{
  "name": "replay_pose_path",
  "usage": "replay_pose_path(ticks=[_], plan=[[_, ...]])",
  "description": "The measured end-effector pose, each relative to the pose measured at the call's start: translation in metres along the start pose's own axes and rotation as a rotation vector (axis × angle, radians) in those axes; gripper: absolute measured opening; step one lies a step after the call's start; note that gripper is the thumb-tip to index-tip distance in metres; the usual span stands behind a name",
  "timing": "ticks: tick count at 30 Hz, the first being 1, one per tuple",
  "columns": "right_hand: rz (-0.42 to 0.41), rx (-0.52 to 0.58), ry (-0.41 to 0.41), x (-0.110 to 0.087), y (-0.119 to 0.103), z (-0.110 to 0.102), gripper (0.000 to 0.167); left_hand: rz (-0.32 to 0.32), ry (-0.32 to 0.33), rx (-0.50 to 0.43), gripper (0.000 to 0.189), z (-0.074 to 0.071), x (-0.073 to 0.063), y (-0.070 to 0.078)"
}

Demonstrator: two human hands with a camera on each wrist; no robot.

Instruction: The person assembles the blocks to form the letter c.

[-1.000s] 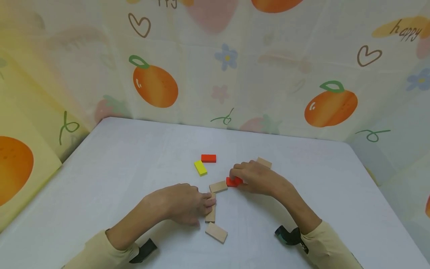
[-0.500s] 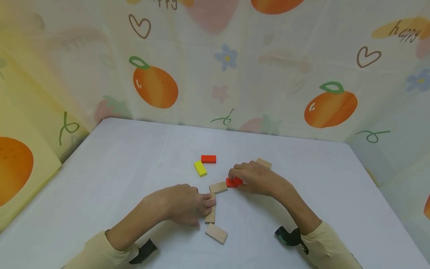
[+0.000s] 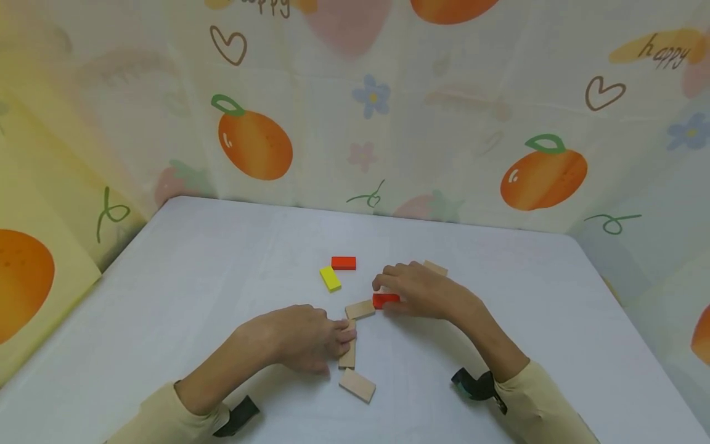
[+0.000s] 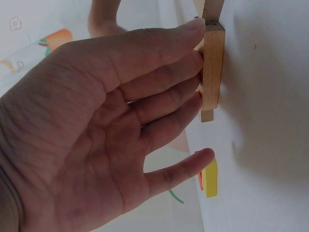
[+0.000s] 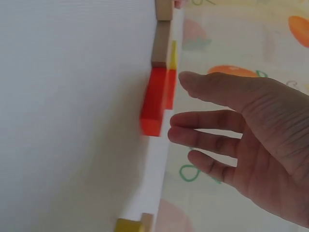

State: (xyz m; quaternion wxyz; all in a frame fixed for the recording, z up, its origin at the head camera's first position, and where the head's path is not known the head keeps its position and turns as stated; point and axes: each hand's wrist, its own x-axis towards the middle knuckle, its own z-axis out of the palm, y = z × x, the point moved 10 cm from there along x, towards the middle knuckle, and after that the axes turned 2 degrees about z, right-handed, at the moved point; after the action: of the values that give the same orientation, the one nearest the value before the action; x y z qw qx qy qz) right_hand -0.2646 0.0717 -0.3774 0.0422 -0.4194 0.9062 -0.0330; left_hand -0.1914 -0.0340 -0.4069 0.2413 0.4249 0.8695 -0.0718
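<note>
My left hand (image 3: pixel 302 338) rests its fingertips on a plain wooden block (image 3: pixel 347 359) lying flat on the table; in the left wrist view its fingers reach almost straight to that block (image 4: pixel 213 67). Another wooden block (image 3: pixel 360 309) adjoins its far end, and a third wooden block (image 3: pixel 357 386) lies slantwise at the near end. A red block (image 3: pixel 385 301) continues the line on the right. Over it hovers my right hand (image 3: pixel 424 291), fingers loose. The right wrist view has a gap between those fingertips and the red block (image 5: pixel 154 99).
Beyond the line lie a second red block (image 3: pixel 343 263) and a yellow block (image 3: pixel 330 279), corners close together. Past the right hand is another wooden block (image 3: pixel 435 267). A further yellow block (image 5: pixel 128 225) appears at the bottom of the right wrist view. Fruit-printed cloth (image 3: pixel 310 105) hangs behind the white table (image 3: pixel 222 246).
My right fingers have come off the red block, lifting and spreading slightly toward the left. My left hand and the blocks have stayed in place.
</note>
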Motion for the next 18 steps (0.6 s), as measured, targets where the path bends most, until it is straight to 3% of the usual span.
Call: replay_pose_path(ticks=[9,13,18], plan=[[0.026,0.116,-0.068,0.043,0.006,-0.024,0.029,-0.003,-0.019,0.004,0.058,0.001,0.002,0.0],[0.022,0.125,-0.098,0.066,0.007,-0.021,0.028,-0.014,-0.026,-0.012,0.057,0.004,0.001,-0.001],[0.08,0.103,-0.178,0.089,0.01,-0.01,0.035,0.003,-0.001,-0.006,0.055,0.001,-0.001,0.002]])
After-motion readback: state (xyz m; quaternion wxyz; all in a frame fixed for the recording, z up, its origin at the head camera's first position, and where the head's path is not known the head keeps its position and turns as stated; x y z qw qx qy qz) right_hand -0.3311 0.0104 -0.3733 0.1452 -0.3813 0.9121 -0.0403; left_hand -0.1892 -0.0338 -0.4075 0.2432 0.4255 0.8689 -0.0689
